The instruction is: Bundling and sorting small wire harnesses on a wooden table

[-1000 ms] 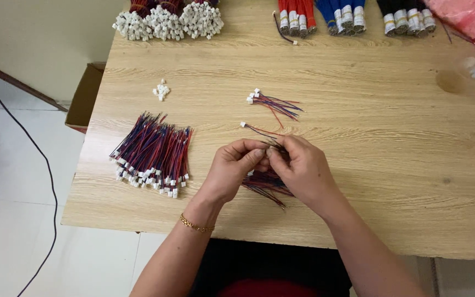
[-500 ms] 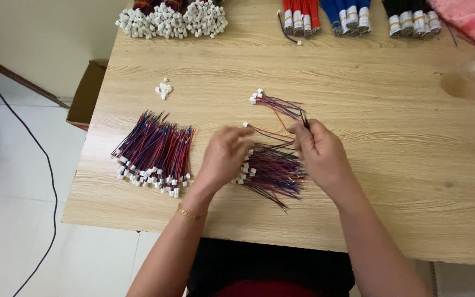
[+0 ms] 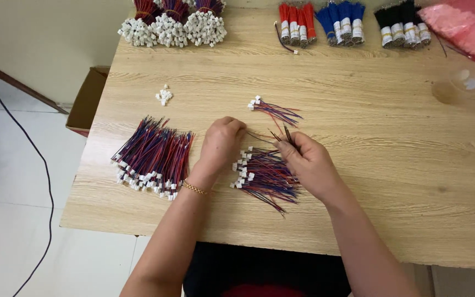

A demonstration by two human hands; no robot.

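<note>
My left hand [image 3: 221, 142] is curled, its fingertips pinching thin red and blue wires near the table's middle. My right hand [image 3: 308, 161] pinches the other ends of the same few wires [image 3: 273, 133], which stick up between its fingers. Below and between the hands lies a loose pile of wires with white connectors [image 3: 262, 175] on the wooden table [image 3: 380, 143]. A small bunch of wired connectors [image 3: 273, 109] rests just beyond the hands. A bigger heap of the same wires [image 3: 152, 157] lies to the left of my left hand.
A few loose white connectors [image 3: 164, 95] lie at the left. Along the far edge stand bundles of connector wires [image 3: 172, 23], red, blue and black wire bundles [image 3: 347, 22], and a pink bag [image 3: 460, 22]. A cardboard box [image 3: 86, 102] and a black cable [image 3: 39, 159] are on the floor at the left.
The hands, close together over the pile a second ago, have drawn apart and moved slightly away from me, laying the pile bare. The camera has tilted a little.
</note>
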